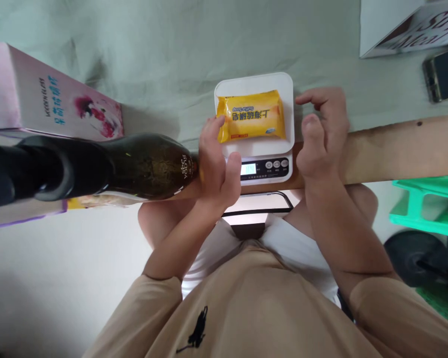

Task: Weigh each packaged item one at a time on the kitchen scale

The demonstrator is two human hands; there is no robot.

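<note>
A yellow soap packet [252, 116] lies flat on the white platform of a small kitchen scale [256, 82], which sits on the cloth-covered bench [171, 44] near its wooden edge. The left hand [214, 161] touches the packet's near corner with loosely curled fingers, not gripping it. The right hand [321, 132] hovers open just beside the scale, fingers bent, holding nothing. A dark bottle [142, 166] lies beside the left hand, with a pink box [52, 99] behind it. A phone [444, 74] rests farther off.

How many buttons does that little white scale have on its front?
3. The buttons sit in a row on the scale's front panel, just right of the lit display, below the yellow soap packet. The left hand may hide others.
</note>
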